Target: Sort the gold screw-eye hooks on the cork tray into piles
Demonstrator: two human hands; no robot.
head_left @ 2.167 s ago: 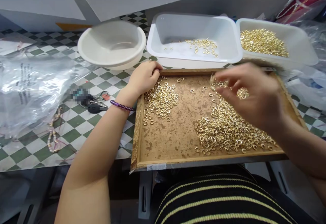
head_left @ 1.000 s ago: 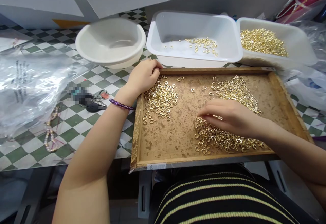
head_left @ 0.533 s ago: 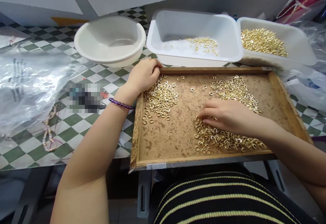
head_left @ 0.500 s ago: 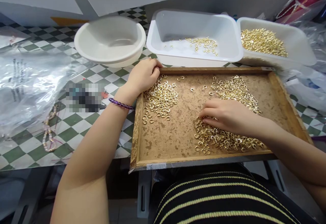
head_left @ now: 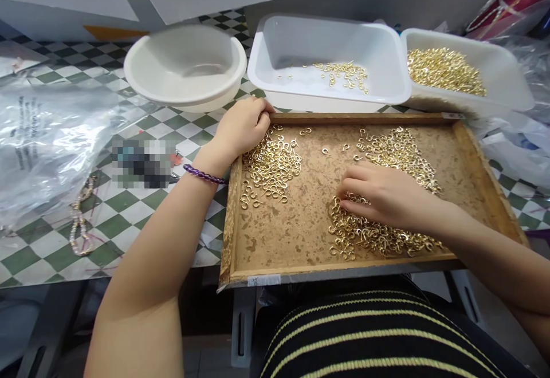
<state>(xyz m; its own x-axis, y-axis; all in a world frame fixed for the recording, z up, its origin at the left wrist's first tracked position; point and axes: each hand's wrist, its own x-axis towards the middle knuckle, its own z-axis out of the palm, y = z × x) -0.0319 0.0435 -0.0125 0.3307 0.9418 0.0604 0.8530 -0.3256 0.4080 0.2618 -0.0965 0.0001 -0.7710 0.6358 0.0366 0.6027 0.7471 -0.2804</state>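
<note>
My left hand [head_left: 244, 127] rests on the far left corner of a shallow wooden tray [head_left: 365, 118], its fingers bent over the edge. Just beside it inside the tray lies a small heap of gold S-shaped hooks [head_left: 275, 169]. A larger heap of the same gold hooks [head_left: 387, 237] spreads over the tray's right half. My right hand [head_left: 382, 192] is on this heap, palm down, fingers curled and closed among the hooks. Whatever its fingertips hold is hidden. A few single hooks [head_left: 325, 152] lie scattered between the heaps.
Behind the tray stand an oval white basin [head_left: 184, 100], a white tub [head_left: 330, 93] with some gold pieces, and another tub [head_left: 507, 91] with a gold pile. Clear plastic bags [head_left: 55, 149] and a beaded string [head_left: 79, 229] lie on the checkered tablecloth [head_left: 137, 213] at left.
My right hand has shifted very slightly up and to the right over the heap. My left hand keeps its place on the tray corner.
</note>
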